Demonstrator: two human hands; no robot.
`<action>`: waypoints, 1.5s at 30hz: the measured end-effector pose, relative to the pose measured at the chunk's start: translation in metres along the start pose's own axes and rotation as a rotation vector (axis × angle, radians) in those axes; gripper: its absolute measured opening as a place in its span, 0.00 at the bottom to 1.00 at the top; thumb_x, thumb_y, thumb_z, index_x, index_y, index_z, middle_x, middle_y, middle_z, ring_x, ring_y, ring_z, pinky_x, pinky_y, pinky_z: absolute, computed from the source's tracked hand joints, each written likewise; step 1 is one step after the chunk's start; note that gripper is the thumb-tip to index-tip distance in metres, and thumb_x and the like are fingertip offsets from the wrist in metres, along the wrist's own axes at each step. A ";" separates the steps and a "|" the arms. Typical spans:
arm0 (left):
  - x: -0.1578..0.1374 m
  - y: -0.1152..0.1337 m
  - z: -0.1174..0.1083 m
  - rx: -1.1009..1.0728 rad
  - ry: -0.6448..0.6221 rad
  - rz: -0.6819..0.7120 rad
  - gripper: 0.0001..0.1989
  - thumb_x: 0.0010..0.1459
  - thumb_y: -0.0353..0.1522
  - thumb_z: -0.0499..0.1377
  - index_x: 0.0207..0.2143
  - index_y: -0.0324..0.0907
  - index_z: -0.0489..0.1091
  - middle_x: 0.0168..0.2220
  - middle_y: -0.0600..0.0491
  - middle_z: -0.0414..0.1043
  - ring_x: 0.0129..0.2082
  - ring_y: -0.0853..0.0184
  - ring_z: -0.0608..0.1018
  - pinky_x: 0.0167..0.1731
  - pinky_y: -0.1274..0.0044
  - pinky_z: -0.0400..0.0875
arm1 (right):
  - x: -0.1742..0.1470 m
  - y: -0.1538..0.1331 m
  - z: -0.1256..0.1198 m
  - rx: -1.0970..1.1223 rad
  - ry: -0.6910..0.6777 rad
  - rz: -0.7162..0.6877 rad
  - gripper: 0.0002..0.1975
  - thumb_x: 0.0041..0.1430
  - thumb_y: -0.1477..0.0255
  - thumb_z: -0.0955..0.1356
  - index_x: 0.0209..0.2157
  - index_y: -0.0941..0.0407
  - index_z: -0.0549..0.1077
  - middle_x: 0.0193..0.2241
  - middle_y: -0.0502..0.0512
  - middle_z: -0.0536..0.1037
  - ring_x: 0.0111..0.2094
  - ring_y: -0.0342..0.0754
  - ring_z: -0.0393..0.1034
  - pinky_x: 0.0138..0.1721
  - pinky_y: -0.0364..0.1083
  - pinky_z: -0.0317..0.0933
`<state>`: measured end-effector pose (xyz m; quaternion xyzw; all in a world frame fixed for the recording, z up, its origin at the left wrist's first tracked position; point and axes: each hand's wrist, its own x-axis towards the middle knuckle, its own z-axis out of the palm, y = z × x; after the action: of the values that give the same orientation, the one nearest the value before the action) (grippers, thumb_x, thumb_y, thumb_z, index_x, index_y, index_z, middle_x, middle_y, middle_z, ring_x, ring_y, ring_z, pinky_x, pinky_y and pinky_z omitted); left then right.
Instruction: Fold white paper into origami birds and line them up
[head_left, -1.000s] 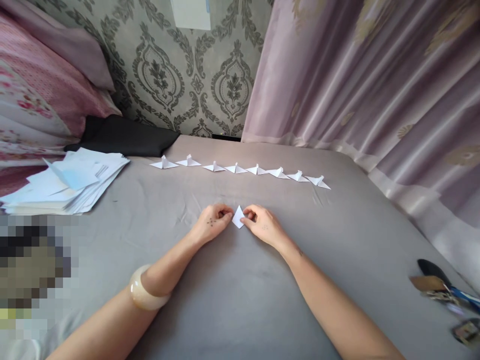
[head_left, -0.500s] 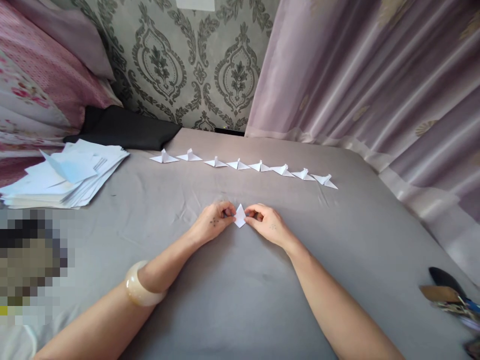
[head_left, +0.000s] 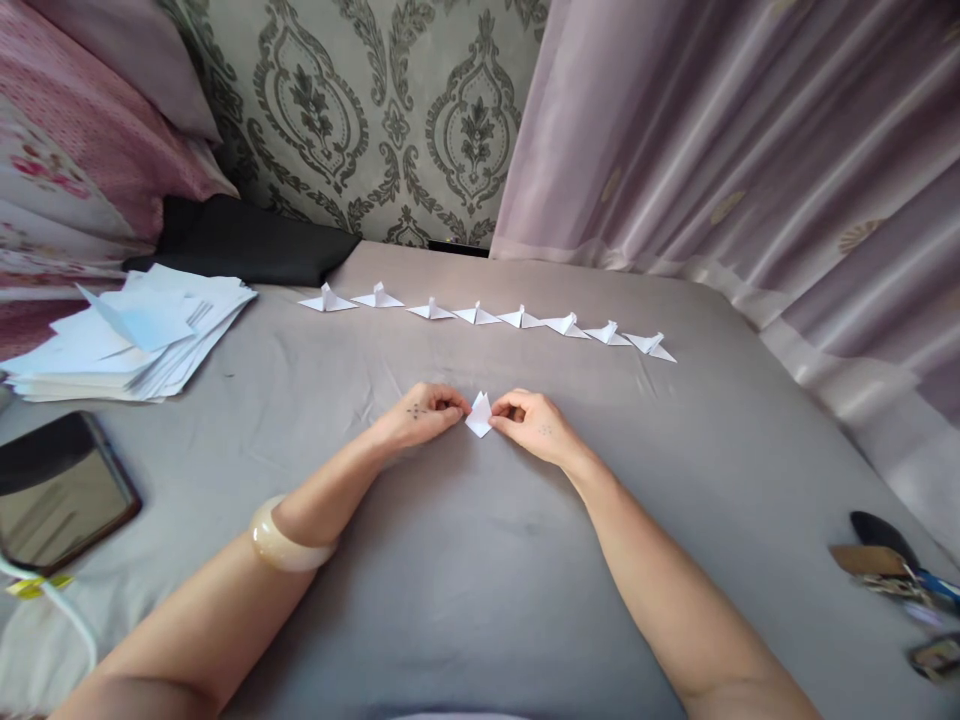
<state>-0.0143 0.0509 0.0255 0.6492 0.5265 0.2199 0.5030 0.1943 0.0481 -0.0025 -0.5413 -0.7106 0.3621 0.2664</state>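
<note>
Two points now stand at the far end of the small, white, folded piece of paper (head_left: 480, 420) in the head view, with a notch between them; half a second earlier that end came to a single tip, in a plain kite outline. This suggests that a layer has just been parted or turned, so the folding looks partway along, though which flap moved is too small to tell. The bare right hand (head_left: 541, 428) pinches the paper's right edge between thumb and forefinger, its other fingers curled under. The bare left hand (head_left: 420, 413), above a wide, cream, glossy bangle (head_left: 289, 538), has thumb and forefinger drawn close together at the left edge; whether they grip the paper or merely touch it, I cannot tell. The piece is between the hands, above or on the smooth grey cloth (head_left: 450, 600), its near end a blunt point, its face pale and crisp-edged, with a faint bluish tinge near the top. Well beyond it runs a row of eight white folded-paper shapes (head_left: 477, 315), each with low pointed sides and a raised middle; the piece in hand lacks such spread sides.
</note>
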 end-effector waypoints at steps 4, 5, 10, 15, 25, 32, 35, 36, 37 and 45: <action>0.002 -0.006 -0.003 -0.018 -0.044 0.058 0.11 0.49 0.36 0.58 0.31 0.39 0.76 0.19 0.57 0.66 0.18 0.73 0.64 0.17 0.82 0.55 | -0.001 0.000 0.000 -0.020 -0.005 -0.012 0.04 0.50 0.68 0.69 0.28 0.53 0.77 0.29 0.48 0.74 0.23 0.39 0.61 0.28 0.41 0.56; 0.002 -0.008 -0.002 -0.001 -0.027 0.088 0.11 0.49 0.36 0.58 0.31 0.39 0.75 0.20 0.56 0.67 0.19 0.73 0.66 0.18 0.81 0.56 | -0.001 -0.001 0.000 -0.026 -0.009 -0.017 0.04 0.51 0.68 0.69 0.29 0.53 0.76 0.29 0.48 0.73 0.23 0.40 0.61 0.28 0.41 0.56; 0.001 -0.011 0.005 0.188 0.057 0.191 0.08 0.52 0.34 0.57 0.28 0.40 0.74 0.28 0.53 0.70 0.25 0.70 0.70 0.25 0.80 0.62 | -0.003 -0.001 0.000 -0.031 -0.029 -0.045 0.04 0.53 0.69 0.68 0.31 0.53 0.75 0.30 0.48 0.73 0.25 0.40 0.62 0.29 0.41 0.56; -0.001 -0.012 0.007 0.370 0.051 0.337 0.07 0.55 0.30 0.54 0.29 0.42 0.73 0.32 0.53 0.70 0.28 0.70 0.72 0.30 0.79 0.63 | -0.005 -0.002 0.000 -0.024 -0.045 -0.071 0.06 0.55 0.70 0.67 0.35 0.52 0.76 0.32 0.48 0.73 0.25 0.40 0.62 0.30 0.42 0.57; -0.001 -0.017 0.004 0.525 0.024 0.420 0.09 0.59 0.29 0.52 0.32 0.42 0.72 0.35 0.52 0.72 0.29 0.71 0.73 0.30 0.80 0.64 | -0.010 -0.004 -0.004 -0.123 -0.076 -0.168 0.06 0.58 0.73 0.65 0.33 0.52 0.75 0.33 0.48 0.73 0.26 0.40 0.63 0.31 0.41 0.55; -0.001 -0.020 0.004 0.661 0.028 0.508 0.10 0.61 0.28 0.51 0.37 0.42 0.72 0.39 0.52 0.74 0.34 0.69 0.77 0.32 0.80 0.66 | -0.012 -0.007 -0.007 -0.220 -0.107 -0.260 0.09 0.61 0.75 0.63 0.36 0.52 0.75 0.35 0.49 0.73 0.28 0.40 0.64 0.32 0.40 0.55; -0.002 -0.021 0.003 0.717 0.011 0.534 0.12 0.62 0.29 0.49 0.38 0.42 0.72 0.40 0.51 0.74 0.35 0.68 0.77 0.30 0.80 0.66 | -0.013 -0.009 -0.007 -0.294 -0.106 -0.295 0.10 0.61 0.75 0.63 0.37 0.52 0.75 0.37 0.50 0.74 0.30 0.41 0.65 0.33 0.41 0.56; -0.003 -0.021 0.003 0.729 0.006 0.542 0.12 0.62 0.28 0.49 0.38 0.42 0.73 0.40 0.51 0.74 0.35 0.68 0.77 0.30 0.80 0.66 | -0.014 -0.009 -0.008 -0.320 -0.106 -0.305 0.10 0.62 0.75 0.63 0.38 0.52 0.75 0.38 0.50 0.74 0.30 0.41 0.66 0.33 0.41 0.56; -0.004 -0.020 0.002 0.739 0.005 0.548 0.13 0.61 0.28 0.49 0.38 0.42 0.73 0.40 0.51 0.74 0.35 0.68 0.77 0.30 0.80 0.66 | -0.015 -0.010 -0.008 -0.344 -0.108 -0.314 0.10 0.62 0.75 0.63 0.38 0.52 0.76 0.38 0.51 0.74 0.30 0.41 0.66 0.32 0.41 0.55; -0.013 -0.006 0.003 0.697 0.001 0.449 0.10 0.55 0.28 0.54 0.32 0.42 0.75 0.37 0.52 0.73 0.27 0.71 0.74 0.25 0.79 0.62 | -0.024 -0.022 -0.010 -0.400 -0.101 -0.267 0.14 0.55 0.79 0.63 0.38 0.53 0.78 0.37 0.50 0.74 0.24 0.38 0.61 0.29 0.42 0.54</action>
<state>-0.0192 0.0376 0.0228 0.8793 0.4148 0.1332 0.1923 0.1958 0.0240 0.0213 -0.4659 -0.8457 0.2025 0.1635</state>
